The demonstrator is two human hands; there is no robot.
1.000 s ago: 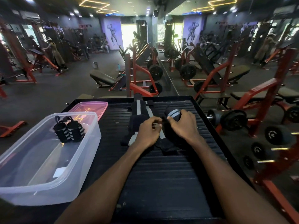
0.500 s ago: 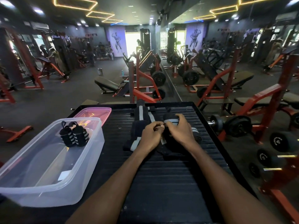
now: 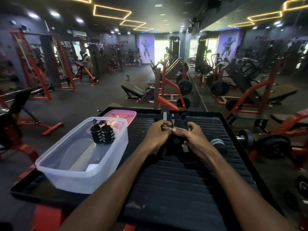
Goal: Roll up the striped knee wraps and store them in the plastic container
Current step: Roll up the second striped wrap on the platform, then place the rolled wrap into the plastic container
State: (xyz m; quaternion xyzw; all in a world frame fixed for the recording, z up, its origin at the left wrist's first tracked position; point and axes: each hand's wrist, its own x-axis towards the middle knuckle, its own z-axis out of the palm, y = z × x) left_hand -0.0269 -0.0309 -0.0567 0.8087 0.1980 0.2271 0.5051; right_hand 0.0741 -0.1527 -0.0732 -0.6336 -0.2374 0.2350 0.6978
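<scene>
Black ribbed counter (image 3: 183, 180) fills lower frame, clear plastic container (image 3: 66, 170) at left centre holding two rolled wraps (image 3: 102, 134); at centre, left hand (image 3: 157, 134) and right hand (image 3: 191, 135), fingers curled, pinch a striped knee wrap (image 3: 179, 125).

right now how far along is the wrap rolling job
Done: two rolled wraps stand in the plastic container. A third roll lies on the black mat, not yet stored. In hand: the left hand and right hand grip a dark wrap. Left: more unrolled wraps behind the hands, and the pink lid is off.
</scene>
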